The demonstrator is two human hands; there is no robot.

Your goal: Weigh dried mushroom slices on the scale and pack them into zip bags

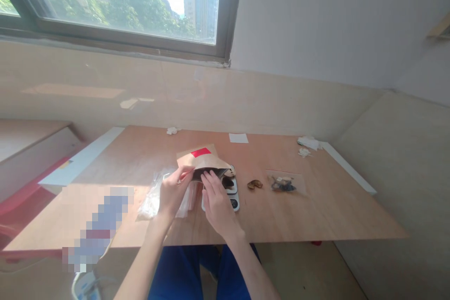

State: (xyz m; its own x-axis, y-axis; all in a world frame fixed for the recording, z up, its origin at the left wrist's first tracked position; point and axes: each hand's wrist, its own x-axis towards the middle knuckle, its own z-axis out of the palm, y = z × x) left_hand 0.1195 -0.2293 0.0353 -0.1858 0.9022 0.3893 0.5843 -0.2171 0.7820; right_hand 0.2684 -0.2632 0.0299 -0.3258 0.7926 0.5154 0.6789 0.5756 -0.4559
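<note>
A brown paper bag (197, 160) with a red label (201, 152) is tilted toward me, its dark mouth open. My left hand (173, 188) grips the left side of that mouth, thumb and fingers closed on the edge. Stretched-out fingers of my right hand (215, 196) reach to the opening, slightly apart; their tips lie over the dark inside. Below and behind the right hand is a white digital scale (236, 194), partly covered. A dark piece (228, 182) rests on its plate. What the bag contains is hidden.
A curled brown piece (255, 184) lies right of the scale, beside a clear zip bag (297, 183) of dark bits. Clear plastic bags (149, 201) lie left. White paper (238, 138) and crumpled tissues (309, 142) sit toward the back of the wooden table (337, 211).
</note>
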